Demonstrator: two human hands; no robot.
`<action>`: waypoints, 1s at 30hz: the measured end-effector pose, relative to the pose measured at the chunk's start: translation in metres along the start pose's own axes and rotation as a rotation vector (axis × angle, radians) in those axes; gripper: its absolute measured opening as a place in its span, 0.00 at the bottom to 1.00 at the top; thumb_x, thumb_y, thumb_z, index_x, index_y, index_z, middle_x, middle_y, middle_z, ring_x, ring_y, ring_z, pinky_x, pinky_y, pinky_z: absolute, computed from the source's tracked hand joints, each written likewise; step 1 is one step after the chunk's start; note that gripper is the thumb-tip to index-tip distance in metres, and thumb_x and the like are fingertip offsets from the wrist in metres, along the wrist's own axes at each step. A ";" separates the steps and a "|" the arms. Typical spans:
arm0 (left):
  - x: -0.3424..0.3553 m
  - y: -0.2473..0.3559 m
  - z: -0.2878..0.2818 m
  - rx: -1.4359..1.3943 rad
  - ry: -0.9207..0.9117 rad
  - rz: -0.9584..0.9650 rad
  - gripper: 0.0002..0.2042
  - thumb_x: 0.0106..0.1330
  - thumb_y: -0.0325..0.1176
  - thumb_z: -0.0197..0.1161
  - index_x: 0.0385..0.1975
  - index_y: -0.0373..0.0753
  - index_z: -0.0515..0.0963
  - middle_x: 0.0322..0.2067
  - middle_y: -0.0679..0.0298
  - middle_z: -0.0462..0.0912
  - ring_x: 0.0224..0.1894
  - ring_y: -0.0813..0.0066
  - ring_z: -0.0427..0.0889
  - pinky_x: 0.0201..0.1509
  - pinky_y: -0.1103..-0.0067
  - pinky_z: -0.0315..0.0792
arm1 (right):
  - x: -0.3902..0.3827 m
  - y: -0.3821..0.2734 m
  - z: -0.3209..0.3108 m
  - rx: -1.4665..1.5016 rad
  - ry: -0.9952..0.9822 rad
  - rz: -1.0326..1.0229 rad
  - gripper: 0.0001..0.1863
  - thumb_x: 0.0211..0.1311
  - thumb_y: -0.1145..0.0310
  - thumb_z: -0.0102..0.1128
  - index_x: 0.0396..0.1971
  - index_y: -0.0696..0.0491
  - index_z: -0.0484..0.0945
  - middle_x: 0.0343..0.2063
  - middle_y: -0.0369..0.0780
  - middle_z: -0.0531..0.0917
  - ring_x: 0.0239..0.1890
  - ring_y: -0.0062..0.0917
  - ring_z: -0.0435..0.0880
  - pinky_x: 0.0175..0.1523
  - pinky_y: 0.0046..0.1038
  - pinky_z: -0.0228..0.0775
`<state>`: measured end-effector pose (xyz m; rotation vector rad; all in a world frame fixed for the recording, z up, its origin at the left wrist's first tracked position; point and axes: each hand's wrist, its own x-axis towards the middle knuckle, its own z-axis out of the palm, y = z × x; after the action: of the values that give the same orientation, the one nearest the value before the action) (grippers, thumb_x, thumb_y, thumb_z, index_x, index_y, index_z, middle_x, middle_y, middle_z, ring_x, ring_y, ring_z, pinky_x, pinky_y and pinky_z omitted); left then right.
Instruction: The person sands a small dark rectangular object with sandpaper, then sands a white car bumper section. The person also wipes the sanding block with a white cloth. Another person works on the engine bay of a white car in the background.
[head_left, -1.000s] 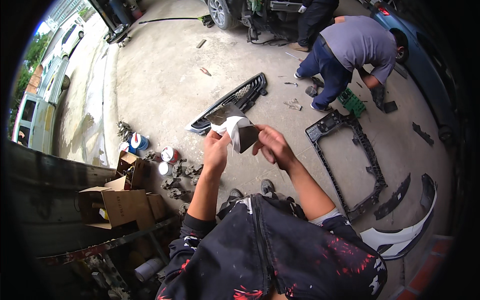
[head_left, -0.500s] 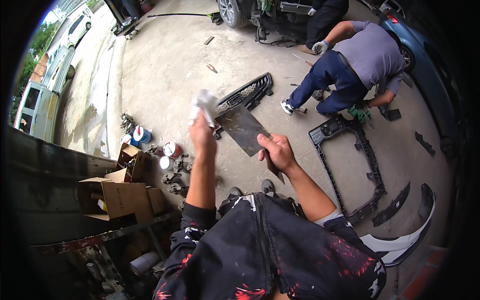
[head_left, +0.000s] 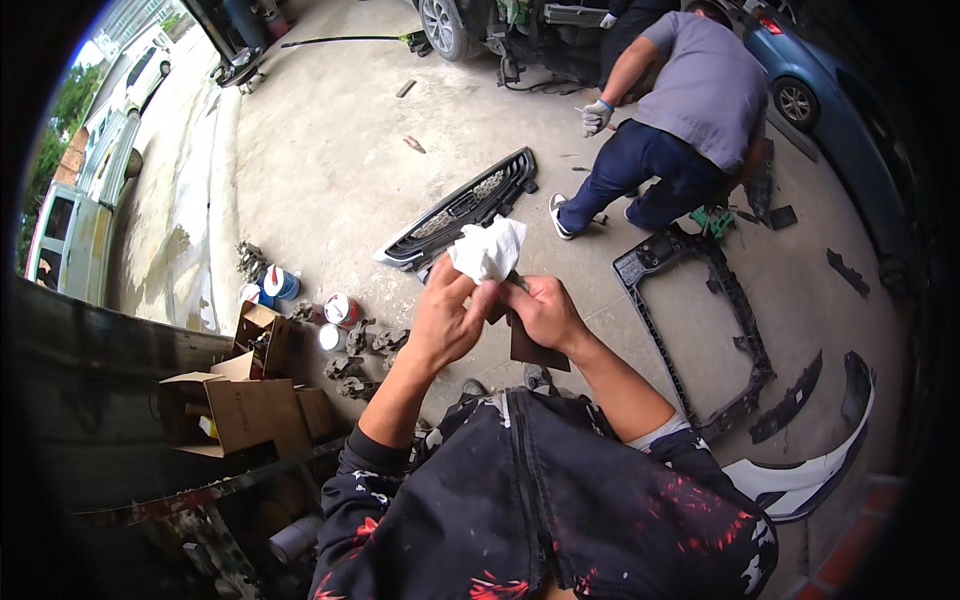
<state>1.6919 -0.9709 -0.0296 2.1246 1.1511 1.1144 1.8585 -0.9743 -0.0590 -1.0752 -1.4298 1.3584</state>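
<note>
Head view, only one here. Holding a crumpled white rag (head_left: 488, 250) pinched in the left hand (head_left: 442, 322), fingers closed around its lower end, bunched part sticking up above the fingertips. Gripping a flat dark blade-like piece (head_left: 532, 346) in the right hand (head_left: 545, 310), fingers curled shut around its upper part, bottom edge poking out below the palm. Both hands touching, held up right in front of the chest, well above the concrete floor (head_left: 330, 150).

Looking like the wiping step, honestly: rag pressing against the top of the dark piece, cleaning it off. Probably needing a firm hold with the right while dragging the rag along the flat face, then flipping to get the other side. Can't tell how dirty the face is from here.

Lying around: black car grille (head_left: 460, 208) on the floor just beyond the hands, black radiator frame (head_left: 700, 320) to the right, white bumper piece (head_left: 810, 470) near the lower right, paint cans (head_left: 300, 300) and cardboard boxes (head_left: 245, 400) on the left. Another person in a grey shirt (head_left: 700, 90) crouching by a car up top, gloved.
</note>
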 end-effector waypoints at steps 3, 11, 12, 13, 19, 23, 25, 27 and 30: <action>0.007 -0.002 -0.004 0.054 0.126 0.070 0.08 0.57 0.23 0.63 0.36 0.35 0.81 0.40 0.54 0.80 0.45 0.52 0.77 0.50 0.66 0.71 | -0.004 -0.001 -0.001 0.049 -0.036 -0.015 0.18 0.66 0.63 0.53 0.19 0.59 0.75 0.14 0.34 0.77 0.21 0.16 0.75 0.28 0.24 0.68; 0.009 -0.041 -0.004 -0.023 0.218 -0.329 0.07 0.63 0.28 0.62 0.36 0.32 0.81 0.26 0.53 0.84 0.30 0.68 0.83 0.37 0.74 0.74 | -0.013 0.004 -0.004 0.213 -0.079 0.116 0.15 0.67 0.63 0.53 0.25 0.57 0.78 0.22 0.33 0.80 0.22 0.15 0.76 0.28 0.19 0.71; 0.011 -0.047 -0.010 -0.059 0.231 -0.435 0.09 0.66 0.30 0.60 0.37 0.29 0.80 0.26 0.54 0.84 0.30 0.77 0.81 0.35 0.77 0.73 | -0.013 0.005 -0.005 0.222 -0.049 0.140 0.15 0.67 0.63 0.53 0.26 0.57 0.79 0.23 0.33 0.80 0.22 0.15 0.76 0.28 0.19 0.71; 0.012 -0.052 -0.019 0.022 0.237 -0.459 0.10 0.66 0.31 0.60 0.37 0.29 0.80 0.27 0.56 0.85 0.31 0.81 0.80 0.35 0.79 0.73 | -0.012 0.007 -0.006 0.248 -0.044 0.149 0.15 0.67 0.63 0.53 0.26 0.57 0.79 0.23 0.33 0.80 0.22 0.15 0.76 0.28 0.19 0.71; 0.008 -0.038 -0.039 0.083 0.362 -0.360 0.10 0.65 0.25 0.58 0.45 0.32 0.78 0.39 0.55 0.84 0.42 0.72 0.82 0.46 0.77 0.73 | -0.003 0.013 -0.015 0.128 0.027 0.173 0.15 0.68 0.63 0.53 0.26 0.57 0.79 0.21 0.33 0.79 0.21 0.14 0.74 0.28 0.18 0.66; -0.010 -0.021 0.002 0.321 0.065 0.159 0.15 0.58 0.19 0.57 0.46 0.35 0.78 0.46 0.54 0.79 0.48 0.60 0.78 0.51 0.70 0.72 | -0.004 0.010 -0.008 0.209 0.004 0.074 0.17 0.66 0.62 0.54 0.19 0.56 0.76 0.15 0.31 0.75 0.18 0.13 0.71 0.24 0.21 0.63; -0.008 -0.032 0.008 0.228 0.110 0.109 0.14 0.55 0.17 0.56 0.42 0.34 0.78 0.40 0.54 0.78 0.44 0.55 0.77 0.49 0.68 0.72 | -0.008 0.008 -0.006 0.215 0.031 0.099 0.17 0.66 0.62 0.54 0.19 0.55 0.76 0.16 0.31 0.76 0.18 0.13 0.72 0.24 0.20 0.63; -0.004 -0.044 0.002 0.203 0.108 0.005 0.13 0.57 0.18 0.56 0.41 0.34 0.79 0.40 0.53 0.80 0.42 0.55 0.79 0.48 0.69 0.74 | -0.010 0.009 -0.008 0.241 0.021 0.106 0.17 0.66 0.62 0.54 0.20 0.55 0.76 0.16 0.31 0.76 0.18 0.14 0.72 0.24 0.20 0.64; 0.001 -0.050 -0.013 0.143 0.199 -0.208 0.11 0.62 0.18 0.57 0.41 0.36 0.81 0.40 0.53 0.82 0.39 0.60 0.83 0.42 0.73 0.76 | -0.008 0.011 -0.014 0.086 -0.019 0.126 0.15 0.65 0.63 0.55 0.24 0.57 0.79 0.19 0.31 0.78 0.20 0.13 0.74 0.26 0.19 0.65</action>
<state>1.6588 -0.9429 -0.0576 1.9740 1.5467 1.1980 1.8740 -0.9784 -0.0702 -1.1147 -1.3230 1.5092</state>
